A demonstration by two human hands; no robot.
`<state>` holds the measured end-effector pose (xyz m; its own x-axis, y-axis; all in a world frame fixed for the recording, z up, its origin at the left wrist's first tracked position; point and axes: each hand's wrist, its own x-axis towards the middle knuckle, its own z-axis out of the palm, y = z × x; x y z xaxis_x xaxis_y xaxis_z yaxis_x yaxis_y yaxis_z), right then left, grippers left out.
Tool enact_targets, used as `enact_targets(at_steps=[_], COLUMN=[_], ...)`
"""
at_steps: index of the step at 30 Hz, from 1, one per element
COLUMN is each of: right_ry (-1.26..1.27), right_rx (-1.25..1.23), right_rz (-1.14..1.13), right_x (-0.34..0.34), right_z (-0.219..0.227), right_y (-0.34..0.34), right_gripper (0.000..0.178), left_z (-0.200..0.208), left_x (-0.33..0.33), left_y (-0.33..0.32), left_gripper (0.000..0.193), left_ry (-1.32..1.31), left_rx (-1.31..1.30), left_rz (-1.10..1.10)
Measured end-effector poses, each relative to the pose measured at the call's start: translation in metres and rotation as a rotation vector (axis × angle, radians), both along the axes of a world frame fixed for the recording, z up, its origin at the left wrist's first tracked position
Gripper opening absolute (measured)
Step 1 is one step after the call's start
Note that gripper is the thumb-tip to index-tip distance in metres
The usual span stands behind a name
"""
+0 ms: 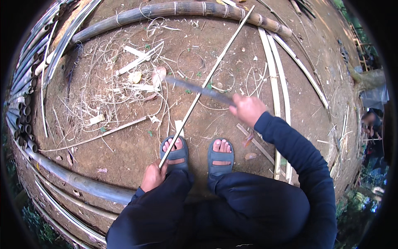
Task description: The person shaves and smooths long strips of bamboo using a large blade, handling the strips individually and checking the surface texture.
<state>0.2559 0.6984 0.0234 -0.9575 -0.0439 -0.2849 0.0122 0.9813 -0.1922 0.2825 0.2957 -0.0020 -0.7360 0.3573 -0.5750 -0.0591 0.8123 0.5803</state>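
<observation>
My left hand [154, 177] is closed round the near end of a long, thin bamboo strip [200, 92], low by my left knee. From there the strip slants up and away to the right, its far end reaching the thick bamboo pole at the back. My right hand [248, 109] is wrapped round the handle end of a machete [199, 90], whose grey blade points left and is smeared by motion. In this view the blade crosses over the strip near its middle; whether they touch I cannot tell. The machete's handle is hidden in my fist.
A thick bamboo pole [188, 9] lies across the back, another [83, 182] at the near left. Cut bamboo tubes [25, 108] are piled far left. Shavings [124, 89] litter the soil. Split strips [273, 83] lie to the right. Another person [371, 128] is at the far right.
</observation>
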Motion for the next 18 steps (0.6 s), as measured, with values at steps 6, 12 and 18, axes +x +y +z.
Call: enact_targets(at_steps=[6, 12, 18], right_ry=[-0.022, -0.076, -0.063], right_rx=[0.067, 0.009, 0.084], right_rz=[-0.363, 0.131, -0.162], right_x=[-0.036, -0.020, -0.039], right_z=[-0.009, 0.003, 0.000], right_y=[0.073, -0.011, 0.046], right_gripper=[0.035, 0.036, 0.035], left_z=[0.005, 0.012, 0.010], left_x=[0.001, -0.002, 0.005], left_y=[0.002, -0.001, -0.007], left_gripper=[0.034, 0.033, 0.032], left_ry=[0.004, -0.058, -0.092], left_rx=[-0.003, -0.025, 0.058], left_rz=[0.001, 0.032, 0.057])
